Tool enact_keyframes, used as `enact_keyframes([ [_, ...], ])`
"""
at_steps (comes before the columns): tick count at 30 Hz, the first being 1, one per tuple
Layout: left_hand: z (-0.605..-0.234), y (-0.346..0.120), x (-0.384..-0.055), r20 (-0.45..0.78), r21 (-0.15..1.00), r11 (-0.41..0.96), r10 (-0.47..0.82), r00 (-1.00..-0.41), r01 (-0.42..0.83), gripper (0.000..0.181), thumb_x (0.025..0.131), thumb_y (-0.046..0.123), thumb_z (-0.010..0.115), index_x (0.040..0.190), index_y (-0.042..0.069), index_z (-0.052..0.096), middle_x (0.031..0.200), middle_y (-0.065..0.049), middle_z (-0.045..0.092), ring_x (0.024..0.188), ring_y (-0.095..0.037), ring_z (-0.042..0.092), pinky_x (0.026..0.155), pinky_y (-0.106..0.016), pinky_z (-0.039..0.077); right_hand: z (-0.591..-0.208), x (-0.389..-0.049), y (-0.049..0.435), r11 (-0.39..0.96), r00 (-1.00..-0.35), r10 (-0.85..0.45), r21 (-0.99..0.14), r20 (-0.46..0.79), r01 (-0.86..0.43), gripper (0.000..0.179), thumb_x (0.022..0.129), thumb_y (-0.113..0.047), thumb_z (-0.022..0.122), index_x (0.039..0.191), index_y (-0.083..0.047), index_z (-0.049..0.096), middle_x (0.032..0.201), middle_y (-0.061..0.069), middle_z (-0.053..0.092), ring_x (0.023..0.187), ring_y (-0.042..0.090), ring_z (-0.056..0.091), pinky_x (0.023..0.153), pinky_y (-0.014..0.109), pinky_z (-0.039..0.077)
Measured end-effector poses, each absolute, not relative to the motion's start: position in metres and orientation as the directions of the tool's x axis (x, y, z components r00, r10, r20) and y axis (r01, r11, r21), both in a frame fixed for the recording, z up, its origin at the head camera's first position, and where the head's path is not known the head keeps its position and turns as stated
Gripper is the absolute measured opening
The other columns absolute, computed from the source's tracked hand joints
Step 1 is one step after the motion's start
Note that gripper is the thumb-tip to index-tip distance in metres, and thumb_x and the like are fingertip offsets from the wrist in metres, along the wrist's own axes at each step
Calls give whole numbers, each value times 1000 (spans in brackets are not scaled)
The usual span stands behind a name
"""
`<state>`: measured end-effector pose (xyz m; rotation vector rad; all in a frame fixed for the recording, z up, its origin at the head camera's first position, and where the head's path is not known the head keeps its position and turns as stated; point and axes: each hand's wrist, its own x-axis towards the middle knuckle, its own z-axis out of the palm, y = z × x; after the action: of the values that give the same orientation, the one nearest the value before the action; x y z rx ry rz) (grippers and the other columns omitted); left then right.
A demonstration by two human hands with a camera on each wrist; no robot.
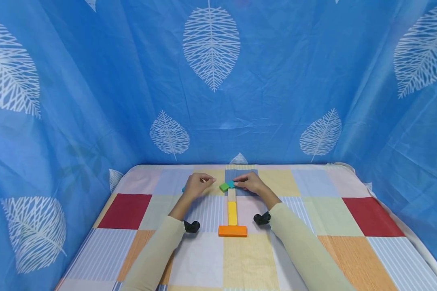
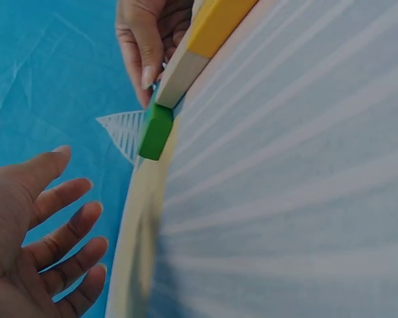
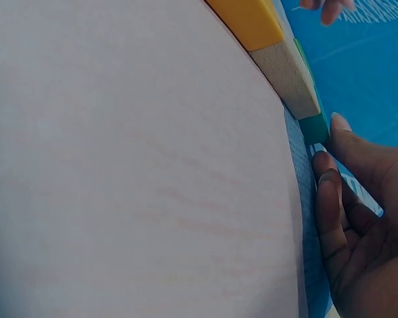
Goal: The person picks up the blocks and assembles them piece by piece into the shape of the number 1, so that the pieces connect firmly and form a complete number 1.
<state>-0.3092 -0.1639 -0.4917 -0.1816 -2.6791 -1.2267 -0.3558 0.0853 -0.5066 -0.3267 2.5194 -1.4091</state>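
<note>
A green block (image 1: pixel 223 187) and a teal block (image 1: pixel 231 184) lie side by side at the far end of a row of blocks. My right hand (image 1: pixel 250 182) has thumb and forefinger at the teal block's right corner, and the right wrist view shows the fingertips pinching that teal block (image 3: pixel 314 129). To the left of the green block, my left hand (image 1: pixel 198 184) hovers apart from it, fingers loosely bent and holding nothing; the left wrist view shows these fingers spread. Nearer me, the row has a plain wooden block (image 1: pixel 232 195), a yellow block (image 1: pixel 232 213) and a crosswise orange block (image 1: pixel 232 231).
Another blue piece (image 1: pixel 183 189) peeks out behind my left hand, mostly hidden. A patchwork cloth (image 1: pixel 196 258) covers the table. Blue leaf-patterned curtains (image 1: pixel 269 101) stand along the back and both sides. Black wrist cameras (image 1: pixel 191 226) sit by both forearms.
</note>
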Motion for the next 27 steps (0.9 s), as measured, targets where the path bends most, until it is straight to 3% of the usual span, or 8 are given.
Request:
enact_keyframes([
  [14, -470, -177, -302, 278, 678, 699, 40, -960, 225, 19, 92, 29, 77, 102, 13, 82, 103, -2, 76, 82, -20, 62, 71, -35, 50, -509, -353, 90, 500, -951, -298, -862, -82, -82, 23, 97, -17, 71, 117, -8, 77, 113, 10, 72, 84, 15, 60, 73, 28, 53],
  [27, -466, -211, -296, 264, 688, 708, -41, -964, 158, 25, 92, 32, 77, 106, 12, 81, 111, -8, 73, 93, -25, 62, 75, -41, 50, -510, -354, 86, 510, -952, -296, -856, -81, -86, 23, 97, -19, 71, 116, -9, 78, 114, 10, 71, 83, 16, 59, 72, 28, 52],
])
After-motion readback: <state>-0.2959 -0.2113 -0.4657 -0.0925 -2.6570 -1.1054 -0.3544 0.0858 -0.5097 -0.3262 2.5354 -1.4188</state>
